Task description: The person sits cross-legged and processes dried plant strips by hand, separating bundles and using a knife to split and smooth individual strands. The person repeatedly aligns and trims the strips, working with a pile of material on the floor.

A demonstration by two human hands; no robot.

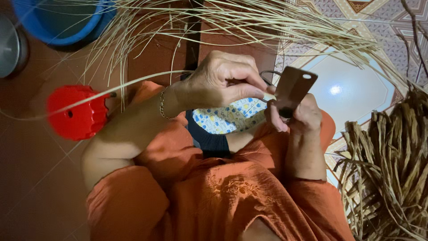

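The person sits over the floor, and both hands meet above the lap at the middle of the view. The right hand is closed around the lower end of a flat brown metal plate, a small tool with a hole near its upper corner, held upright and tilted a little to the right; its fingers wrap the base, so the grip is firm. The left hand is curled just beside the plate, its thumb and forefinger pinched on a thin pale fibre strand that runs away to the left, past the red plastic stool, and blurs toward the left edge of the frame. The pinch sits right at the plate's left edge; whether the strand passes through a slot there cannot be told, as the fingers cover the spot. Judging by this, the step in hand is drawing the strand against the tool to strip or size it, and the next move would call for a steady pull with the plate kept rigid. A fan of pale loose strands spreads along the top edge of the floor, a heap of darker dried strips lies at the right edge, and a blue basin sits at the upper left corner.
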